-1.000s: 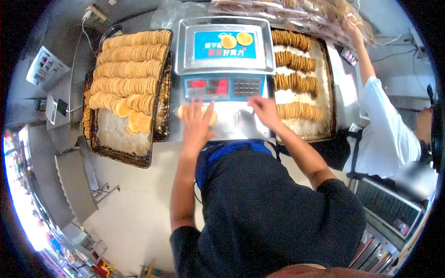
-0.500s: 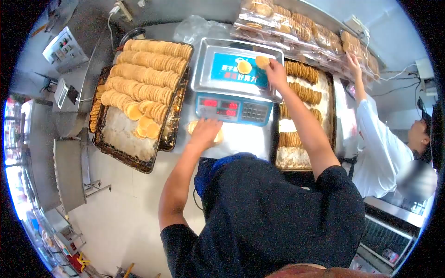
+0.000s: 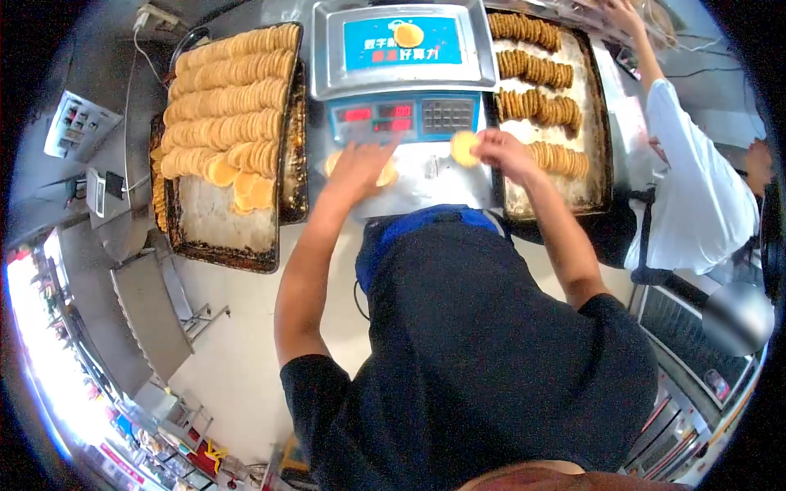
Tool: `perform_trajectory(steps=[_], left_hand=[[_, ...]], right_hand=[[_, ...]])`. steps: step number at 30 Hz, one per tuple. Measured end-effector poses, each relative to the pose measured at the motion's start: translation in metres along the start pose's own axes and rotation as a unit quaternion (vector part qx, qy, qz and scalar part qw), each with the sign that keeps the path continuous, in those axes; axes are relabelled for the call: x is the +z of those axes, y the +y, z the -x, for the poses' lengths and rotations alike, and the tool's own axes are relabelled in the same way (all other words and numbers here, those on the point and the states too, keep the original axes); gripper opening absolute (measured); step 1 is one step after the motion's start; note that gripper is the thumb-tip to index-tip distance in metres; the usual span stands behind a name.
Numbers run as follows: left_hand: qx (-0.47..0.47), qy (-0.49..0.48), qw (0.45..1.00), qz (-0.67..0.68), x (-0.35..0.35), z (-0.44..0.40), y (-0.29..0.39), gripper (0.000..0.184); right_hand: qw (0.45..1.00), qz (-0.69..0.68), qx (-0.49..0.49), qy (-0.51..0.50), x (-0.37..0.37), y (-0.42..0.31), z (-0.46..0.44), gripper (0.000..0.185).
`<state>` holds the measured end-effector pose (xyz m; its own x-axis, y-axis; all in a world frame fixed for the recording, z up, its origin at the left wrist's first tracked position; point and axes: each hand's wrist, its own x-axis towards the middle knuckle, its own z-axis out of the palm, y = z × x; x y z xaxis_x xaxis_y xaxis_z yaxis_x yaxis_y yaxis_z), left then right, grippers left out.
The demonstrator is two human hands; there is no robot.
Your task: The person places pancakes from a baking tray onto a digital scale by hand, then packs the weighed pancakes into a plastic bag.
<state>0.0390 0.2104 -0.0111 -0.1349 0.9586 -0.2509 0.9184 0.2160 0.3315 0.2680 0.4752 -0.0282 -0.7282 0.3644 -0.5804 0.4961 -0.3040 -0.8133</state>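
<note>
My right hand point(image 3: 506, 154) pinches a round yellow cookie point(image 3: 466, 149) over the steel table, just below the scale's keypad. My left hand point(image 3: 360, 170) rests over a row of cookies point(image 3: 388, 175) lying on the table below the scale's display; its fingers are spread and partly blurred, and they cover most of the row. The digital scale point(image 3: 404, 115) has a steel pan point(image 3: 323, 49) with a blue label. One round cookie point(image 3: 408, 34) lies on that label.
A tilted tray point(image 3: 229, 233) with rows of pale cookies stands at the left. Another tray point(image 3: 595, 123) with browner rows is right of the scale. At the upper right, a co-worker in a white top point(image 3: 696, 176) reaches toward bagged cookies point(image 3: 655, 24).
My right hand took one of the two cookies from the pan and brought it down toward the table. The left hand stays over the row. The camera view has shifted.
</note>
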Motion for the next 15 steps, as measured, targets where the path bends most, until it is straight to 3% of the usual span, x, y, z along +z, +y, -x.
perform_trajectory(steps=[2,3,6,8,9,11,13,15], left_hand=[[0.003,-0.041,0.999,0.003,-0.006,-0.003,0.006,0.113],[0.013,0.067,0.997,-0.027,-0.002,0.000,0.008,0.117],[0.030,0.229,0.973,-0.021,-0.004,0.013,0.038,0.106],[-0.026,0.237,0.969,0.062,0.013,0.016,0.062,0.083],[-0.027,0.233,0.970,0.060,0.016,0.018,0.080,0.083],[-0.037,0.242,0.965,0.092,0.019,0.016,0.112,0.063],[-0.060,0.246,0.963,0.091,0.022,0.009,0.122,0.061],[-0.096,0.259,0.958,0.082,0.024,0.003,0.126,0.052]], right_hand=[[0.989,0.111,0.089,-0.045,-0.001,0.034,0.008,0.021],[0.989,0.078,0.123,-0.023,0.011,0.042,0.017,0.018],[0.989,-0.060,0.129,-0.034,0.041,0.062,0.020,0.016],[0.982,-0.142,0.075,-0.096,0.054,0.094,-0.001,0.018],[0.974,-0.183,0.076,-0.113,0.063,0.095,-0.004,0.017],[0.962,-0.226,0.075,-0.135,0.078,0.097,-0.011,0.017],[0.924,-0.315,0.060,-0.208,0.086,0.101,-0.018,0.017],[0.918,-0.323,0.060,-0.220,0.093,0.104,-0.020,0.017]])
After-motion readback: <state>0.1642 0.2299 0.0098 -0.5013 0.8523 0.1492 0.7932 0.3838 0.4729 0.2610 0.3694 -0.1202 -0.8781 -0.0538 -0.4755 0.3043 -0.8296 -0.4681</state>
